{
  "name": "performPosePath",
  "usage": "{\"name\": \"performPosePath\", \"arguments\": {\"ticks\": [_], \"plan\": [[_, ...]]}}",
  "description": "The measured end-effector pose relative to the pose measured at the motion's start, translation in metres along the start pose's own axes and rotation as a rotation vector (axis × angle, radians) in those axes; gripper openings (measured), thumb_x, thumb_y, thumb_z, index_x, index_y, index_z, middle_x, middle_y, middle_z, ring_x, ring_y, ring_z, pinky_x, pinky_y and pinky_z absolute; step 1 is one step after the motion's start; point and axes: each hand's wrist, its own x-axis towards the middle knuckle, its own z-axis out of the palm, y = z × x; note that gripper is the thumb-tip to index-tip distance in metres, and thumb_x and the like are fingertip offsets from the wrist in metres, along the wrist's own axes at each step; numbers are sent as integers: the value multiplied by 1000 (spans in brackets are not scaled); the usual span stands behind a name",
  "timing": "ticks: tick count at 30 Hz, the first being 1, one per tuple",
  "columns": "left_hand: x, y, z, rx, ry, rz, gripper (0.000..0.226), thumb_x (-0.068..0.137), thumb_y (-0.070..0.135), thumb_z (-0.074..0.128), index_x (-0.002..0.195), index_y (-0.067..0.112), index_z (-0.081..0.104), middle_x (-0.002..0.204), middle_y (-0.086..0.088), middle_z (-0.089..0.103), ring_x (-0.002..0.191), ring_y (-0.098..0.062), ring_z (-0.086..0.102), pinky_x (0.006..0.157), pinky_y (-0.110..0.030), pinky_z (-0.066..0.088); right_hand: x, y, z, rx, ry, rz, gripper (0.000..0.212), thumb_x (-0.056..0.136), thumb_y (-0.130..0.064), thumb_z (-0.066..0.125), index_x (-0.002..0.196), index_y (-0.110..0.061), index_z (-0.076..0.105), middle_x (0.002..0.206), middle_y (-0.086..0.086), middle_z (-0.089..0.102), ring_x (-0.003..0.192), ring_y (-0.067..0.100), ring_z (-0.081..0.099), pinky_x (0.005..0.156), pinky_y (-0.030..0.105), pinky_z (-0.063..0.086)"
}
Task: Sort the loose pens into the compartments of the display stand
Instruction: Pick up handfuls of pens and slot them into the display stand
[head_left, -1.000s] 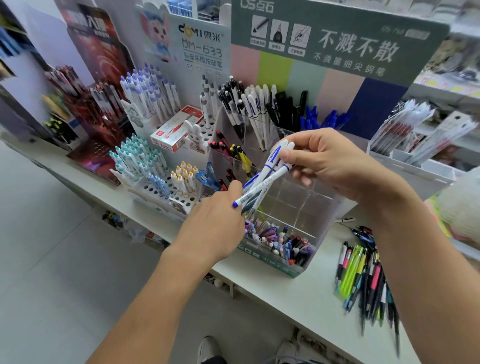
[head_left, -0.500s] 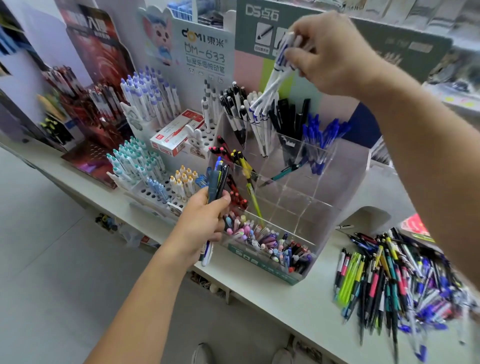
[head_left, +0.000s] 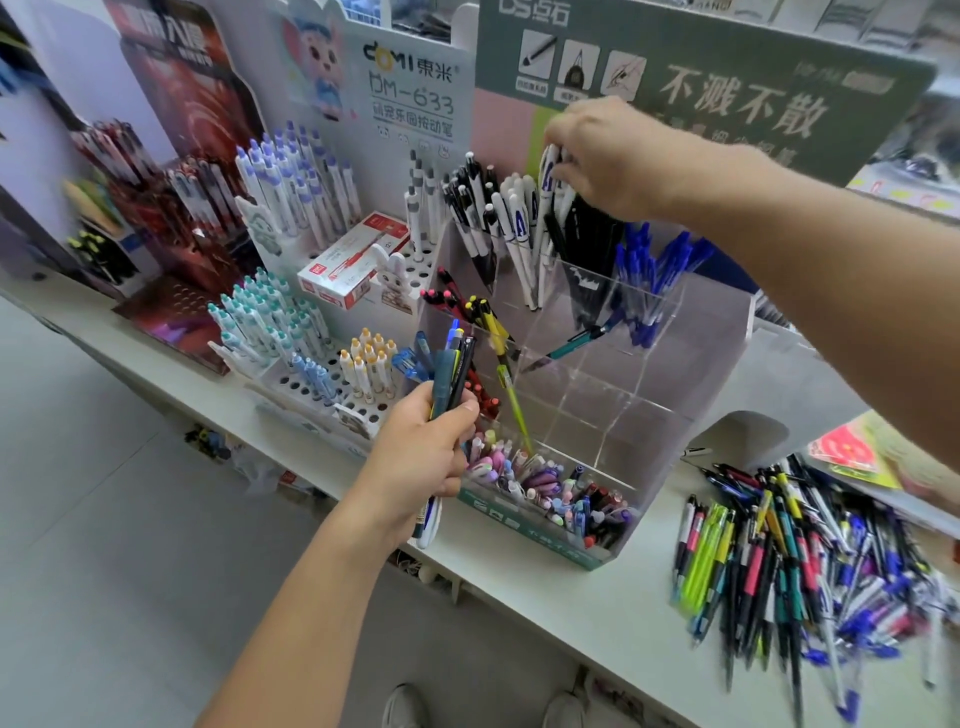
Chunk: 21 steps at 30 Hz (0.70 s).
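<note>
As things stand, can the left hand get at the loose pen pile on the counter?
Probably not yet. The left hand already grips a bundle of pens, and the clear display stand sits between it and the loose pen pile at far right.

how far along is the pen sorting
Partly done. The clear stand's back compartments already hold white, black and blue pens. In hand: the right hand lowers white pens into a back compartment, and the left hand holds a bundle of pens. Left: several middle compartments look empty, and a big loose pile waits on the counter.
</note>
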Motion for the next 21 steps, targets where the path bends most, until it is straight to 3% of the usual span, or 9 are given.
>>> {"name": "performPosePath", "arguments": {"ticks": [4, 6, 11, 14, 17, 19, 21], "plan": [[0, 7, 3, -240, -92, -63, 4, 103, 13, 50, 101, 13, 53, 64, 3, 41, 43, -7, 26, 36, -17, 20, 11, -15, 13, -50, -159, -1, 11, 98, -4, 52, 95, 0, 62, 94, 15, 64, 87, 37, 61, 81, 50, 56], [0, 9, 1, -383, -181, -97, 8, 102, 10, 46, 103, 11, 54, 66, 1, 41, 42, -6, 28, 34, -16, 23, 16, -19, 11, -44, -166, 9, 13, 98, -10, 56, 93, 0, 63, 93, 16, 64, 89, 39, 60, 81, 50, 54], [-6, 11, -1, -527, -347, -94, 20, 94, 15, 49, 111, 7, 54, 72, -2, 43, 46, -8, 33, 36, -17, 30, 2, -21, 22, -53, -31, 38, 33, 104, -34, 50, 118, -4, 52, 119, 20, 54, 111, 36, 49, 95, 47, 42], [-7, 12, 2, -516, -362, -51, 31, 95, 16, 50, 122, 3, 56, 76, -2, 49, 49, -7, 36, 39, -16, 32, -18, -26, 28, -57, 20, 67, 39, 106, -31, 44, 131, -2, 46, 131, 22, 58, 122, 40, 47, 99, 51, 43], [-6, 13, 7, -482, -345, -32, 35, 94, 17, 54, 126, 3, 59, 77, -1, 52, 50, -5, 37, 40, -15, 32, -54, -37, 24, 188, 210, 153, 42, 105, -30, 47, 141, -8, 49, 144, 14, 54, 129, 34, 49, 107, 49, 43], [-5, 14, 13, -436, -344, -28, 35, 92, 17, 58, 124, 5, 62, 77, -1, 54, 49, -6, 38, 40, -15, 32, -88, -53, 23, 458, 309, 230, 33, 100, -41, 57, 115, -15, 69, 108, 5, 72, 96, 18, 66, 87, 38, 55], [-3, 13, 22, -321, -337, -28, 33, 88, 19, 63, 119, 7, 67, 75, 0, 56, 49, -6, 40, 40, -15, 31, -121, -72, 28, 810, 236, 317, 28, 91, -44, 71, 88, -17, 77, 69, -9, 69, 57, -1, 56, 55, 20, 48]]}}
